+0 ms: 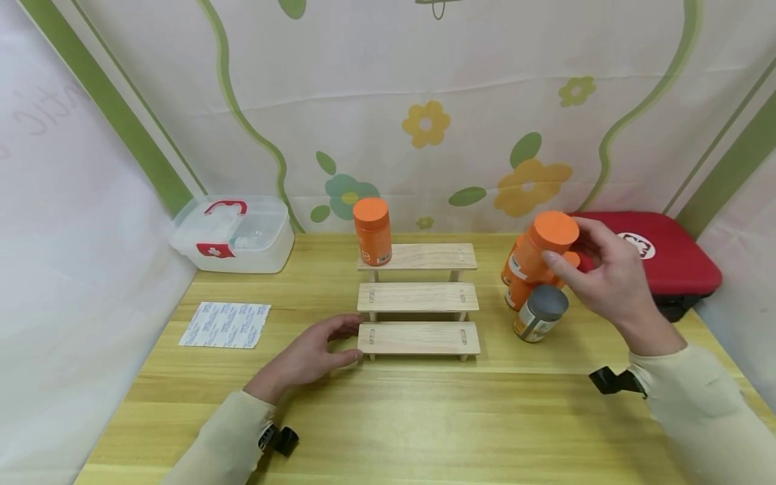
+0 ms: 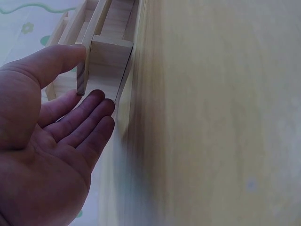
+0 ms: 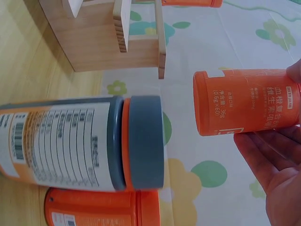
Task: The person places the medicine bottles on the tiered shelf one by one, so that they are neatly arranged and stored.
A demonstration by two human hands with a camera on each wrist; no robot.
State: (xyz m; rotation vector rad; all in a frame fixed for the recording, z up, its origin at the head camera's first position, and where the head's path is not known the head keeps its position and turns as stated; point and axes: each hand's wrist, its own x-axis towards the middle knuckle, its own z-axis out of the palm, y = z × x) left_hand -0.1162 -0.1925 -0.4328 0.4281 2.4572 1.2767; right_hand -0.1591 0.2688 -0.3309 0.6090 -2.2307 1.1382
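My right hand (image 1: pixel 606 269) grips an orange supplement bottle (image 1: pixel 536 246) near its lid, raised above the other bottles on the right. In the right wrist view the held bottle (image 3: pixel 244 102) lies sideways across the picture, printed label showing. A three-step wooden display rack (image 1: pixel 418 337) stands mid-table. At the left end of its lowest step is my left hand (image 1: pixel 315 350), thumb and forefinger on either edge of the board, the other fingers loosely bent, as the left wrist view shows. Another orange bottle (image 1: pixel 372 232) stands upright on the rack's top step, at its left end.
Beneath the raised bottle stand a grey-lidded jar (image 1: pixel 541 313) and several orange bottles (image 1: pixel 515 296). Behind the right hand lies a red first-aid case (image 1: pixel 679 259). A clear plastic medicine box (image 1: pixel 267 246) and a blister pack (image 1: pixel 225 325) occupy the left side. A patterned curtain (image 1: pixel 376 101) hangs behind.
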